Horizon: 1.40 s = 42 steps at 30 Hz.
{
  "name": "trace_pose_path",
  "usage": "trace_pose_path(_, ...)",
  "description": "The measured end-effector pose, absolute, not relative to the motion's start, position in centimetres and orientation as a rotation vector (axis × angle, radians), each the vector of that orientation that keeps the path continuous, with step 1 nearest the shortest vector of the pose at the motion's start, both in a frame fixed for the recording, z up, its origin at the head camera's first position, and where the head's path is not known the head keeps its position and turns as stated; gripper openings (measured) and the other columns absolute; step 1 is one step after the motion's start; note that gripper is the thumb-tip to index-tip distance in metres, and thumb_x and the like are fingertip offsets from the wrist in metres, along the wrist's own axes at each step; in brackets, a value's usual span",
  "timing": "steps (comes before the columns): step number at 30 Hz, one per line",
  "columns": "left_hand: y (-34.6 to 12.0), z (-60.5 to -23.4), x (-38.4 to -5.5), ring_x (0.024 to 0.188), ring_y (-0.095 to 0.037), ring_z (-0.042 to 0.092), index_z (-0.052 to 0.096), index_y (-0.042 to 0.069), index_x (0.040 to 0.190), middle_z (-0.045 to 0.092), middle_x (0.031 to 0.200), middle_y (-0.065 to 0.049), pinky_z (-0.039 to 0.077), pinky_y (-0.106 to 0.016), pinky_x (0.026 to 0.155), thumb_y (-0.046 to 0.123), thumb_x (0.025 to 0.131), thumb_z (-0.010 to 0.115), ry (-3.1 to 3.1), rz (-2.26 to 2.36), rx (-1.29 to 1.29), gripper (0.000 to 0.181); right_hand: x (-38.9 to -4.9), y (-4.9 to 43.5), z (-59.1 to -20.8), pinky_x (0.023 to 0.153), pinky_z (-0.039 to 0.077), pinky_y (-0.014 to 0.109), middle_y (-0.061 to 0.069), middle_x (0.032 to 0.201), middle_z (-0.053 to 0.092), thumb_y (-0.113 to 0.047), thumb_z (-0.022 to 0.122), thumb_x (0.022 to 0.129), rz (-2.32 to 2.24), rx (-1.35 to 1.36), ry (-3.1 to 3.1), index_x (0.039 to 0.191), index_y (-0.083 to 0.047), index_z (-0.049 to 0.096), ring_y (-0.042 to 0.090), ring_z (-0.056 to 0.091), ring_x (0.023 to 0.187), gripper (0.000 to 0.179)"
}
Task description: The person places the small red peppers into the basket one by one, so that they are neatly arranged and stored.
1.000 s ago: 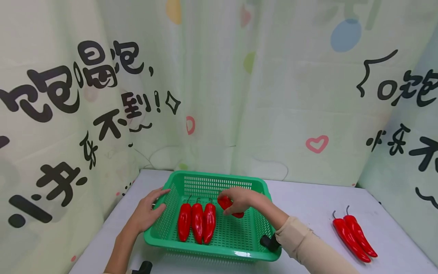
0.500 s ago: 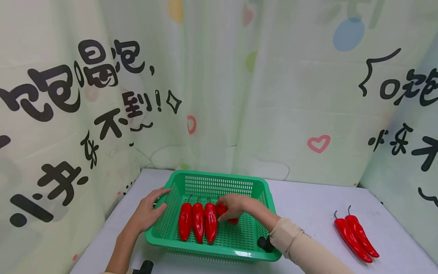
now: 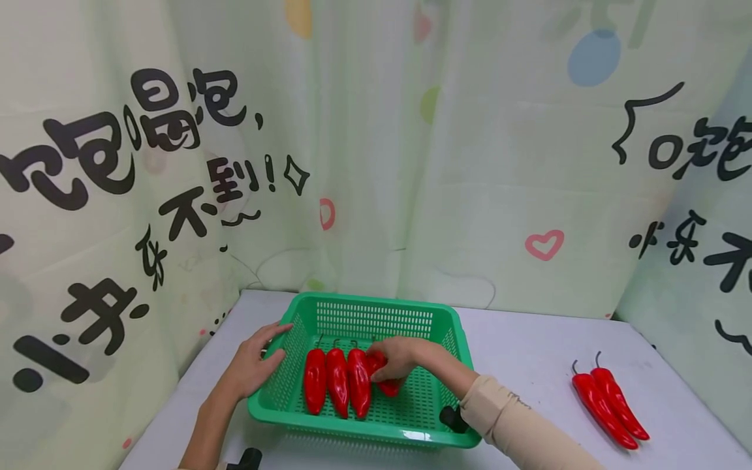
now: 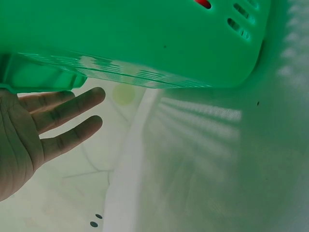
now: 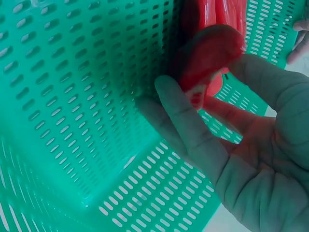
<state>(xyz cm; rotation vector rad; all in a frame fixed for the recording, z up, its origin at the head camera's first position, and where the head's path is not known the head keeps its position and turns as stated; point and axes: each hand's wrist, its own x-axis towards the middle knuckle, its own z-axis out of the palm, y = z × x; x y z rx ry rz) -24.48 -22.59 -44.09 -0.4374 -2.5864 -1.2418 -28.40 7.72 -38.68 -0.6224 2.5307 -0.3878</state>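
Observation:
In the head view, a green plastic basket (image 3: 352, 432) holds a row of red peppers (image 3: 337, 382) on its left half, stems pointing away from me. My right hand (image 3: 396, 358) is down inside it and grips another red pepper (image 3: 388, 389), close along the right side of the row. The right wrist view has thumb and fingers around this pepper (image 5: 210, 53), its blunt end toward the camera. My left hand (image 3: 255, 362) rests at the basket's left rim; from the left wrist, its fingers (image 4: 72, 113) look nearly straight beside the green wall.
Two more red peppers (image 3: 611, 405) lie side by side on the white table (image 3: 517, 365), right of the basket. A pale curtain (image 3: 470, 163) with printed black writing closes off the back and both sides.
My right hand has carried its pepper leftward and lower in the basket, up against the row. The left hand has stayed at the rim.

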Motion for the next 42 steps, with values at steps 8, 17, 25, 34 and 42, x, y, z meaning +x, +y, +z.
trace_pose_path(8, -22.5, -43.9, -24.3, 0.125, -0.043, 0.058, 0.059, 0.001, 0.142, 0.049, 0.149, -0.028, 0.054, -0.051, 0.092, 0.005, 0.096, 0.057, -2.596, -1.238, -0.427, 0.045, -28.2, 7.8, -38.5, 0.072, 0.06, 0.032, 0.008, 0.114, 0.064, -0.011, 0.067, 0.097, -0.473, -0.527, 2.423, 0.15, -0.005, 0.047, 0.019, 0.071, 0.072, 0.057)
trace_pose_path(17, -22.6, -43.8, -24.4, 0.123, -0.042, 0.059, 0.059, 0.001, 0.141, 0.049, 0.149, -0.028, 0.055, -0.05, 0.091, 0.005, 0.097, 0.057, -2.587, -1.242, -0.438, 0.045, -28.1, 8.4, -37.2, 0.071, 0.062, 0.04, 0.012, 0.131, 0.062, -0.019, 0.07, 0.096, -0.467, -0.514, 2.541, 0.147, -0.01, 0.054, 0.021, 0.068, 0.082, 0.053)
trace_pose_path(25, -22.6, -43.8, -24.2, 0.124, -0.042, 0.058, 0.059, 0.001, 0.141, 0.05, 0.148, -0.027, 0.054, -0.052, 0.092, 0.004, 0.096, 0.057, -2.581, -1.235, -0.439, 0.045, -28.1, 9.4, -35.9, 0.09, 0.056, 0.045, 0.014, 0.129, 0.067, -0.025, 0.068, 0.097, -0.379, -0.722, 2.687, 0.142, -0.006, 0.059, 0.028, 0.067, 0.108, 0.05)
trace_pose_path(34, -22.5, -44.0, -24.2, 0.125, -0.043, 0.057, 0.058, 0.001, 0.142, 0.05, 0.148, -0.027, 0.053, -0.054, 0.093, 0.004, 0.097, 0.058, -2.588, -1.247, -0.441, 0.045, -27.7, 10.8, -35.0, 0.096, 0.054, 0.051, 0.018, 0.132, 0.066, -0.025, 0.068, 0.097, -0.429, -0.828, 2.747, 0.14, -0.001, 0.059, 0.035, 0.064, 0.118, 0.05)
trace_pose_path(42, -22.5, -44.0, -24.3, 0.122, -0.041, 0.059, 0.059, 0.0, 0.141, 0.052, 0.147, -0.027, 0.054, -0.052, 0.092, 0.003, 0.097, 0.058, -2.572, -1.242, -0.452, 0.045, -27.2, 11.6, -34.7, 0.093, 0.055, 0.05, 0.019, 0.129, 0.068, -0.025, 0.069, 0.097, -0.472, -0.838, 2.784, 0.14, -0.001, 0.058, 0.035, 0.065, 0.117, 0.051)
